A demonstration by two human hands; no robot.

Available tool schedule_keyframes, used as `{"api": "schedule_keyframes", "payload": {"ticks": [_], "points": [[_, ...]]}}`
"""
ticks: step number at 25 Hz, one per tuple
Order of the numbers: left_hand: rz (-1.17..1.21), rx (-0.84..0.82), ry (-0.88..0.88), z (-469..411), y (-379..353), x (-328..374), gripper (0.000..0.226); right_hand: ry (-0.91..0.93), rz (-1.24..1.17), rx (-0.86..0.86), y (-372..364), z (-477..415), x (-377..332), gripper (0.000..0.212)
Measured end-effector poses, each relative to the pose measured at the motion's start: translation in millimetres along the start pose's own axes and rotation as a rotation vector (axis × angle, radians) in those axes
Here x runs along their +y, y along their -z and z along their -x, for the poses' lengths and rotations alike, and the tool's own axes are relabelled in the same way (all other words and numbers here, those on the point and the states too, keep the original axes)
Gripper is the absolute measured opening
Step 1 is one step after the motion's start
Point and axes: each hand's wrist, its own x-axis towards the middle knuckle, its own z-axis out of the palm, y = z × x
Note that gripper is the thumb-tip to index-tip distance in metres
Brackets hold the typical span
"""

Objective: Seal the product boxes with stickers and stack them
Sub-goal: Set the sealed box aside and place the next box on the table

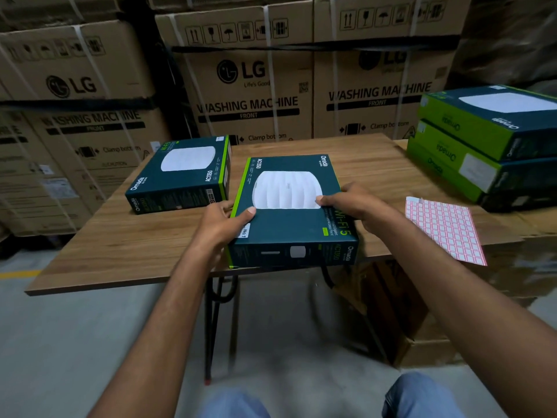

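Note:
A dark teal and green product box point(289, 230) with a white round device printed on top lies at the front edge of the wooden table point(120, 245). My left hand point(224, 224) grips its left side, thumb on top. My right hand point(358, 206) holds its right side, fingers resting on the lid. A second, like box point(180, 176) lies flat to the left. A sheet of small red-bordered stickers point(443, 227) lies to the right, its near corner over the table edge.
A stack of green and teal boxes point(482, 146) stands at the table's right end. Large cardboard washing-machine cartons point(256, 86) wall off the back. Brown cartons point(422, 327) sit on the floor under the table's right side.

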Motion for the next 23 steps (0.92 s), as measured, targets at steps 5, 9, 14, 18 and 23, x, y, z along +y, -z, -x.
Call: {"api": "schedule_keyframes", "payload": {"ticks": [5, 9, 14, 18, 23], "points": [[0.105, 0.058, -0.043, 0, 1, -3, 0.054, 0.034, -0.163, 0.053, -2, 4, 2, 0.018], [0.147, 0.078, -0.128, -1, 2, -4, 0.066, 0.091, -0.28, 0.047, 3, 4, -5, 0.044], [0.135, 0.133, -0.208, -4, 0, -1, 0.073, 0.119, -0.285, 0.003, 7, 4, -13, 0.055], [0.144, 0.138, -0.277, 1, 2, 2, 0.075, 0.23, -0.315, 0.032, 14, 2, -10, 0.069], [0.036, 0.206, -0.376, -10, 5, 24, 0.069, 0.437, -0.205, -0.001, 24, 9, -22, 0.105]]}}
